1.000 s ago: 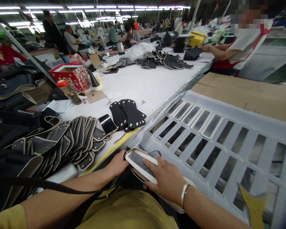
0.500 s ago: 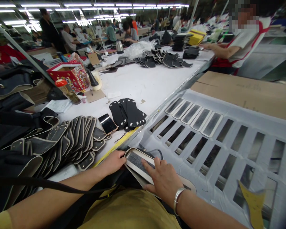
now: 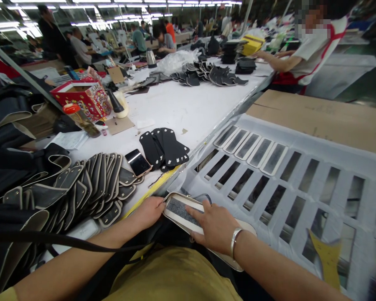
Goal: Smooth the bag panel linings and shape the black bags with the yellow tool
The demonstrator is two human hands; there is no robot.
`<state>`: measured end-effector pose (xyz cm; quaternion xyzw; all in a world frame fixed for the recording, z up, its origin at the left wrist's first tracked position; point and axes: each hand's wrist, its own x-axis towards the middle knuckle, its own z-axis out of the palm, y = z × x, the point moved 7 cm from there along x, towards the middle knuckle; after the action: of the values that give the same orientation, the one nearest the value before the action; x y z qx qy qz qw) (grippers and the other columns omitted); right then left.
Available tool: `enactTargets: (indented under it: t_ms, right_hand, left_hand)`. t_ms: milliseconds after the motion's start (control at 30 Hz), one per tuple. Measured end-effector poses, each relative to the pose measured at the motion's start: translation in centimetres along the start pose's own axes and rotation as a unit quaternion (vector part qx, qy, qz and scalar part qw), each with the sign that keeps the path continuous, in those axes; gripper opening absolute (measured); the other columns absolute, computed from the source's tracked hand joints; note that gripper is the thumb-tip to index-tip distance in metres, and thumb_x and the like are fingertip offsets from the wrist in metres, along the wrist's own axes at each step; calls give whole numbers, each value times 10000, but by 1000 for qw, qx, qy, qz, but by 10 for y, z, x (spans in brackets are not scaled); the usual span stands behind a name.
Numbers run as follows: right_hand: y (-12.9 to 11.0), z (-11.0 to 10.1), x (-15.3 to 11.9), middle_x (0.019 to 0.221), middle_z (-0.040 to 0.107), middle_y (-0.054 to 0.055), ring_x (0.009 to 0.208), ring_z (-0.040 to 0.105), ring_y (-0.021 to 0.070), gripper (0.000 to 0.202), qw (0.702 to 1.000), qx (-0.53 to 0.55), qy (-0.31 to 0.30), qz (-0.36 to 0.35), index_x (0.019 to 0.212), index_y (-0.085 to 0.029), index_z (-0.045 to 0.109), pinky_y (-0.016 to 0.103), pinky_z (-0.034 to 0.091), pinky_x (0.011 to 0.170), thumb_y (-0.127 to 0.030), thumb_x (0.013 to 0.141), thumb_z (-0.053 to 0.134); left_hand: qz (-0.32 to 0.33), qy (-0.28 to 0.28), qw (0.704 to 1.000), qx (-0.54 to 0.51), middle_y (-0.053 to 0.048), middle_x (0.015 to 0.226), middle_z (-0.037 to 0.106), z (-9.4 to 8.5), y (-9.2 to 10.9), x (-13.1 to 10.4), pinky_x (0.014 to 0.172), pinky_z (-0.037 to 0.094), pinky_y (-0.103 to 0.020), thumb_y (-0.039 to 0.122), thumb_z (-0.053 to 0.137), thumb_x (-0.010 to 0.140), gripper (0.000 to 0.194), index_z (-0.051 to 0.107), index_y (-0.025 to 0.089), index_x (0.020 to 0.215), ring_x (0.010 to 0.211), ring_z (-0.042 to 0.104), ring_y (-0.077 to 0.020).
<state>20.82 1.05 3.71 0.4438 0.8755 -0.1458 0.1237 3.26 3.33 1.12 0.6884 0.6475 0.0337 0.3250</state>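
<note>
Panel (image 3: pixel 178 207) under both hands, bottom centre of frame

Panel lies aslant just below mid-frame, pale rim, grey strip along its top. Left hand (image 3: pixel 150 212) pinches its upper-left end, holding it between thumb and fingers. Right hand (image 3: pixel 218 229) lies over the middle, fingers spread, index finger on the grey strip, thumb at the near edge; cannot tell if it grips or only rests. Bracelet (image 3: pixel 235 240) on right wrist. Yellow shirt (image 3: pixel 174 278) at bottom centre.

Right side of frame: slotted rack (image 3: pixel 338 156), with five pale-rimmed plates (image 3: pixel 247 146) side by side at its upper left. Yellow tool (image 3: pixel 327 255) at lower right. Cardboard (image 3: pixel 322 119) beyond the rack.

Left to centre: white table (image 3: pixel 188 108) with trimmed flaps (image 3: pixel 94 184) heaped at lower left, phone (image 3: pixel 138 162) beside them, black pieces (image 3: pixel 172 146) just right of phone. Red box (image 3: pixel 99 100) and bottle (image 3: pixel 81 120) at left, plastic (image 3: pixel 177 62) at upper centre. Co-worker (image 3: pixel 316 56) at upper right, arms toward the table.
</note>
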Motion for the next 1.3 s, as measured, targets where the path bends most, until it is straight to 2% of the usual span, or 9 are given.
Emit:
enactTargets:
  t_ms: [133,233,367,633,767,1133,1300]
  right_hand:
    - [5,-3,2,1074,524,157,836,573,318,688,1000,1,7,-4,1379,-339,346,397,427,663,-560,751,520]
    - [4,-4,3,1066,534,155,810,593,315,697,1000,19,-15,-13,1371,-344,359,396,435,651,-569,733,526]
    - [2,-5,1,1067,530,168,806,596,328,702,999,27,-17,13,1365,-331,372,403,437,635,-545,721,548]
    - [-9,-2,-9,1058,531,144,811,595,295,683,997,34,1,65,1366,-326,355,371,441,645,-540,745,544]
    - [-13,-1,-10,1048,530,135,826,584,282,691,996,20,1,89,1369,-325,346,350,438,648,-535,749,567]
    - [-12,3,-8,1012,511,114,799,562,272,715,998,-16,29,48,1368,-331,341,336,437,617,-533,736,607]
    - [-11,2,-6,990,520,108,774,565,273,704,998,-18,32,42,1357,-333,364,343,441,601,-533,731,616]
  left_hand:
    - [10,-10,999,30,-20,567,544,-5,7,3,585,340,-254,232,399,821,277,518,181,576,589,520,-164]
    - [9,-24,999,29,-17,548,544,-6,8,5,566,341,-246,215,390,819,286,514,183,563,573,521,-156]
    - [6,-43,999,27,-12,531,548,-6,8,6,556,351,-239,213,402,805,273,498,187,550,555,531,-150]
    - [-19,-93,995,-43,3,508,538,5,-5,6,459,393,-229,247,396,776,194,472,195,605,464,568,-158]
    - [-31,-112,989,-92,17,500,529,7,-7,6,432,423,-217,240,452,725,121,444,192,614,476,595,-165]
    - [-46,-129,981,-138,28,488,513,7,-11,11,429,464,-230,195,449,646,42,474,175,619,468,569,-155]
    - [-31,-166,968,-186,21,558,519,7,-12,9,463,463,-224,274,504,678,142,562,146,695,502,532,-135]
